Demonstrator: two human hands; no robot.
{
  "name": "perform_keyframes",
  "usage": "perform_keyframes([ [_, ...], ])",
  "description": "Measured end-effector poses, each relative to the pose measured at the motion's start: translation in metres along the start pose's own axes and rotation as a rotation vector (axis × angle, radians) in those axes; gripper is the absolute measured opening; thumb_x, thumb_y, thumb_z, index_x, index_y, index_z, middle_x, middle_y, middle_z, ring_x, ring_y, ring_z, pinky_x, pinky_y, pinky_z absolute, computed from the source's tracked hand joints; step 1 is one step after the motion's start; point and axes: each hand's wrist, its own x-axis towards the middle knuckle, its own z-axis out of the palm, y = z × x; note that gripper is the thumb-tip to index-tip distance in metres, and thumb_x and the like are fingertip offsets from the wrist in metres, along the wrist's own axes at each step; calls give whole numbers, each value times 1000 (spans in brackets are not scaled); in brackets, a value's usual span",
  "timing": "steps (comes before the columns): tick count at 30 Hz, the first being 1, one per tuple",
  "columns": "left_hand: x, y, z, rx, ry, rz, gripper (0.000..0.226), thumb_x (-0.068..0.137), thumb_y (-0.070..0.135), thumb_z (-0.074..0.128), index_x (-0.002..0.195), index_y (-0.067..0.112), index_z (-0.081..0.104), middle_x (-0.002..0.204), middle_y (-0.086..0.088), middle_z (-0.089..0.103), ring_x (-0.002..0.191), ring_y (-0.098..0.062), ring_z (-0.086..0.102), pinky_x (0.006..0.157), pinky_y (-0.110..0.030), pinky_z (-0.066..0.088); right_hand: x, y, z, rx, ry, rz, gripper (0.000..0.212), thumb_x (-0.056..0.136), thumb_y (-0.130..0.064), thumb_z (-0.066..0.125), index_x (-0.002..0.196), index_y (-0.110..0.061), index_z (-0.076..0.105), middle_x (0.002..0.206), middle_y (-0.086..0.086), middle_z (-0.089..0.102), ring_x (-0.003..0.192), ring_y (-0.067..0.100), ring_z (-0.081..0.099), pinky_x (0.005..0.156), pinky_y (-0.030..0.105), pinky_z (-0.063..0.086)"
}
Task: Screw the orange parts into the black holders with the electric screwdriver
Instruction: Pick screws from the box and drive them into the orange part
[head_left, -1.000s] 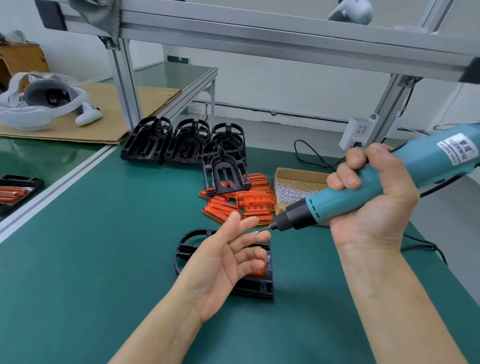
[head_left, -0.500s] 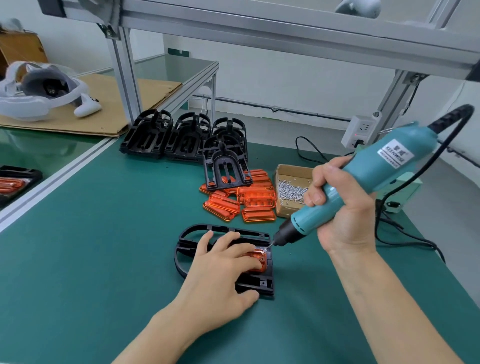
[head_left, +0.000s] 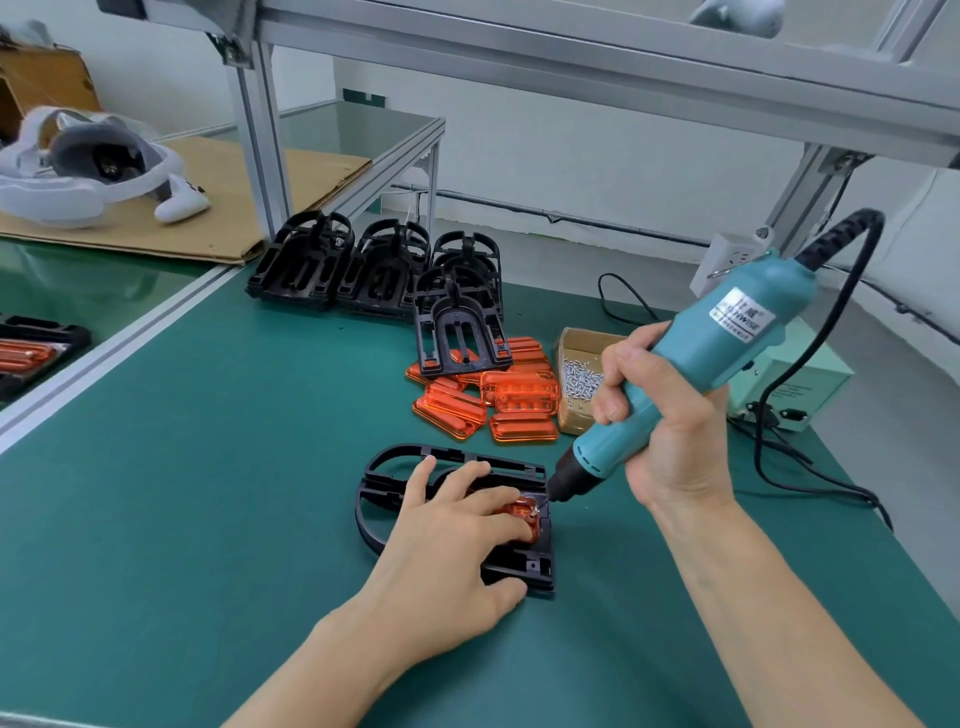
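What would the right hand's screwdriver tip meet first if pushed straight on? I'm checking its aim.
The teal electric screwdriver in the right hand would probably meet the translucent orange part seated in the flat black holder.

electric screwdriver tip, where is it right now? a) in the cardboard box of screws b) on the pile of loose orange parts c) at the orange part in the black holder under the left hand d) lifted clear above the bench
c: the electric screwdriver, gripped by the right hand, has its bit at the orange part seated in the black holder, which the left hand presses down.
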Motion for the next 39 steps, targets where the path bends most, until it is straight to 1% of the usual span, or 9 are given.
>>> perform_keyframes([
  [7, 0, 0, 0, -22, 4, -1, 45, 81, 52, 51, 125, 44, 54, 144, 28, 35, 141, 0, 2, 112, -37, -20, 3, 1, 4, -33, -60, 13, 20, 76, -3, 56, 64, -19, 54, 58, 3, 49, 40, 13, 40, 46, 21, 38],
  [11, 1, 0, 1, -19, 4, -1, 45, 81, 51, 51, 125, 43, 54, 145, 28, 34, 141, 0, 3, 112, -37, -20, 6, 3, 9, -97, -144, 23, 19, 76, -5, 58, 63, -19, 55, 58, 7, 47, 42, 17, 40, 48, 26, 38],
  [13, 2, 0, 1, -15, 3, -2, 45, 81, 52, 51, 124, 43, 54, 145, 29, 34, 141, 0, 3, 112, -37, -18, 7, 5, 12, -107, -207, 24, 17, 76, -5, 62, 65, -17, 56, 59, 10, 46, 42, 17, 39, 48, 25, 38],
  [16, 2, -1, 2, -19, 1, -4, 45, 80, 52, 51, 124, 44, 54, 145, 30, 33, 141, -1, 3, 112, -37, -18, 7, 4, 12, -126, -292, 26, 12, 73, -13, 66, 66, -11, 56, 60, 15, 46, 43, 19, 40, 49, 25, 39],
  [18, 2, -1, 1, -26, -1, -4, 45, 80, 52, 52, 124, 44, 54, 145, 29, 33, 141, -1, 3, 112, -37, -18, 7, 2, 8, -147, -301, 37, 12, 74, -14, 66, 67, -11, 57, 63, 14, 52, 46, 21, 43, 51, 27, 41],
  [21, 2, -1, 2, -33, -3, -9, 45, 80, 52, 52, 124, 44, 54, 145, 29, 34, 141, -1, 3, 113, -37, -16, 7, -1, 4, -130, -269, 83, 14, 78, -9, 62, 68, -17, 58, 64, 10, 56, 48, 22, 47, 53, 29, 44],
  [31, 3, -1, 3, -52, -6, -27, 44, 80, 52, 52, 123, 44, 55, 144, 29, 34, 140, 1, 0, 115, -39, -12, 7, 5, 3, -125, -241, 88, 17, 85, -13, 62, 70, -18, 54, 56, 5, 50, 47, 20, 44, 52, 30, 44],
  [36, 3, -2, 4, -65, -5, -32, 45, 79, 53, 53, 123, 44, 55, 144, 30, 33, 139, 3, 0, 114, -38, -13, 8, 7, 3, -130, -334, 85, 17, 81, -21, 67, 68, -18, 56, 56, 4, 52, 47, 21, 45, 53, 30, 45],
  [39, 3, -2, 2, -75, -14, -32, 45, 79, 54, 54, 122, 43, 57, 143, 30, 34, 140, 2, 1, 114, -38, -12, 8, 6, 4, -120, -412, 95, 16, 81, -18, 66, 70, -16, 56, 57, 5, 52, 48, 20, 45, 55, 30, 45],
])
